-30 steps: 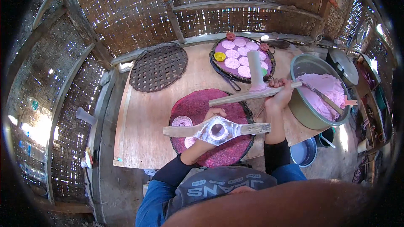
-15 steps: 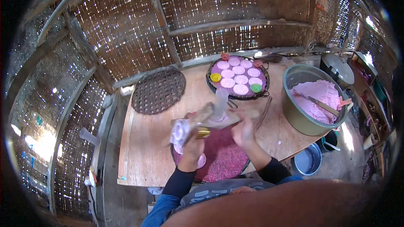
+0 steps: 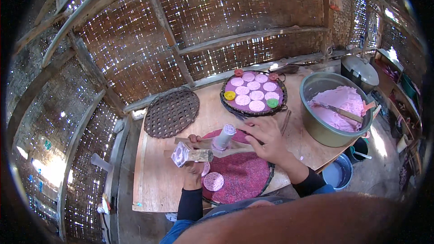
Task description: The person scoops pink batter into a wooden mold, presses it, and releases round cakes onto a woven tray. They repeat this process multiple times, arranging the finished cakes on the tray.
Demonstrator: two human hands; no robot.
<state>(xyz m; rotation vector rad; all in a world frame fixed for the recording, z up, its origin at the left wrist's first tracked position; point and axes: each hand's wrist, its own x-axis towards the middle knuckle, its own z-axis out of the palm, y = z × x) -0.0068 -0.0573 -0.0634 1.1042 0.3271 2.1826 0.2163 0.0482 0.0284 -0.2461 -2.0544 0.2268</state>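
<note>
My left hand [image 3: 194,168] is closed around a wooden press body [image 3: 199,155] with a pink-smeared middle and a wooden plunger bar [image 3: 203,143] behind it. A pale cylinder [image 3: 224,136], capped with pink paste, stands up from that bar. My right hand [image 3: 266,138] is open just right of the cylinder, fingers bent loosely over the bar; whether they touch it is unclear. Beneath both hands lies a round tray with a red-purple surface [image 3: 239,180], bearing pink lacy discs [image 3: 213,181], partly hidden by the press.
A round tray [image 3: 244,107] at the back holds several pink discs and small coloured molds. An openwork mat [image 3: 172,110] lies back left on the plywood table [image 3: 158,180]. A tub [image 3: 323,133] of pink dough stands right, near a covered pot [image 3: 359,70] and floor buckets [image 3: 337,171].
The two press pieces have come together leftward into my left hand, the body tilting. My right hand let go of the bar and moved over to beside the cylinder. The view also shifted.
</note>
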